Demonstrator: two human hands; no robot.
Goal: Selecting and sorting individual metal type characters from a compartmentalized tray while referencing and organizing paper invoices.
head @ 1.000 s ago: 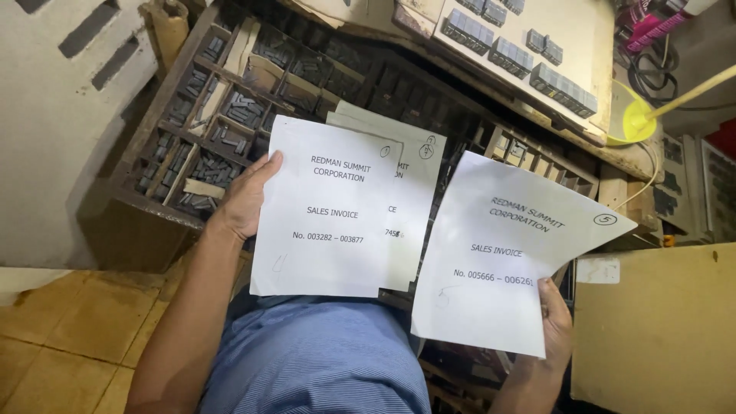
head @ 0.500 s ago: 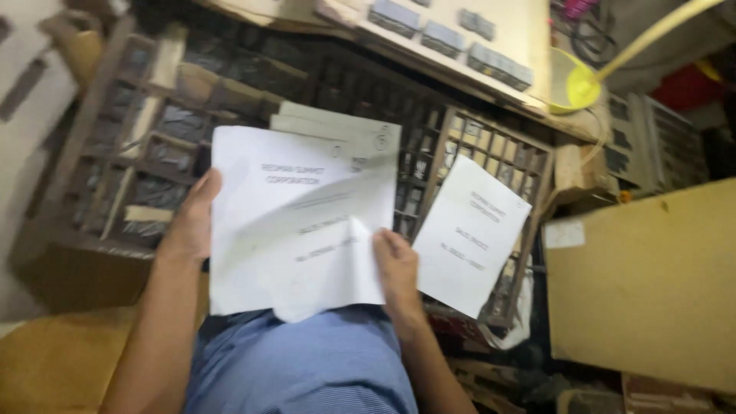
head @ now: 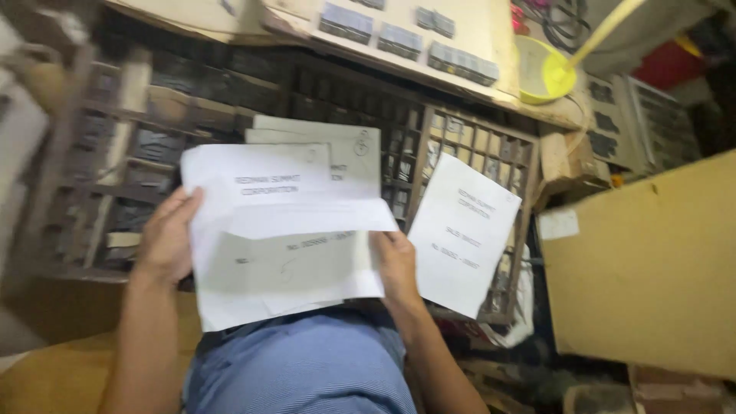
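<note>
My left hand (head: pixel 165 241) grips the left edge of a stack of white printed sheets (head: pixel 276 230) held over my lap. My right hand (head: pixel 397 264) holds the same stack at its right edge, where the top sheet is folded or curled over. A separate white printed sheet (head: pixel 464 230) lies to the right, resting on a dark wooden tray of small compartments (head: pixel 123 153), and no hand touches it. My blue striped shirt (head: pixel 303 368) shows below the papers.
Behind the tray stands a cream machine top with grey key blocks (head: pixel 406 34). A yellow-green bowl with a stick (head: pixel 548 73) sits at the upper right. A tan board (head: pixel 652 268) stands to the right. The floor (head: pixel 46 376) at lower left is orange-brown.
My right hand let go of the sheet it held at the right, which now lies on the tray, and moved left onto the stack that my left hand holds. The view shifted right.
</note>
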